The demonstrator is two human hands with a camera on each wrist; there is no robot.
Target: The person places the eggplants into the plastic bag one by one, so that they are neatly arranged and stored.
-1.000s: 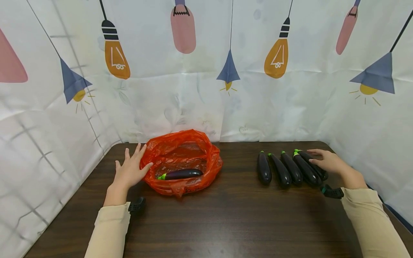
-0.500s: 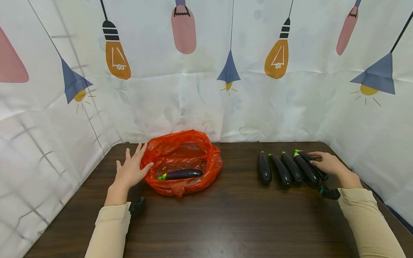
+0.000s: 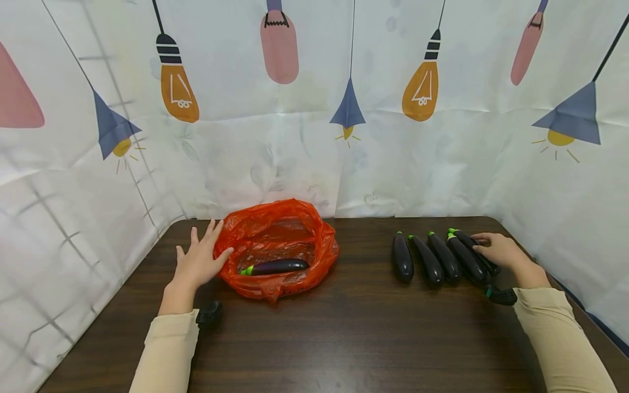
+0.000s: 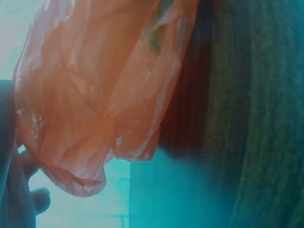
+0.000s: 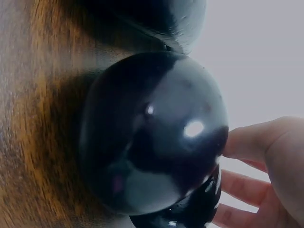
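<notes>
A red plastic bag (image 3: 324,248) stands with its mouth spread wide on the table, and one dark eggplant (image 3: 282,266) with a green stem lies inside it. My left hand (image 3: 197,262) rests at the bag's left side, fingers straight and spread; the left wrist view shows fingers beside the crinkled plastic. Several glossy eggplants lie in a row on the right. At the row's right end, my right hand (image 3: 502,251) grips the outermost eggplant (image 3: 486,261), partly covered by the fingers. In the right wrist view, an eggplant's rounded end (image 5: 152,133) fills the middle, hiding part of the grasp.
The other eggplants (image 3: 425,259) lie side by side, stems toward the back. A dark wooden table (image 3: 334,344) extends between bag and row. White printed curtains (image 3: 295,158) hang behind and at both sides of it.
My right hand has shifted slightly left and closed its fingers onto the outermost eggplant. The left hand and the bag have stayed in place.
</notes>
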